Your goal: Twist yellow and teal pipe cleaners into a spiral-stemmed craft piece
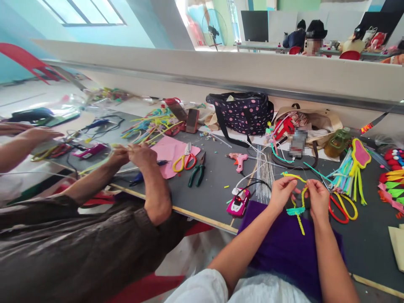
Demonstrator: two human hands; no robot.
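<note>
My left hand (283, 192) pinches a yellow fuzzy strand (301, 225), and a short end of it sticks up above the fingers. Close beside it on the right, my right hand (317, 197) is closed on the same piece. The twisted yellow strand hangs down between both hands, with a small teal part (295, 211) across it. Beneath them lies a purple cloth (271, 235) at the table's edge. Red and yellow handled scissors (342, 208) rest just right of my right hand.
Left of my hands are a magenta power socket (239, 203), a pink glue gun (239, 161) and green pliers (197, 170). Bags (244, 115) and a bottle (337, 144) stand at the back. A co-worker's hands (139, 155) work at the left. Colourful strands (344, 168) lie right.
</note>
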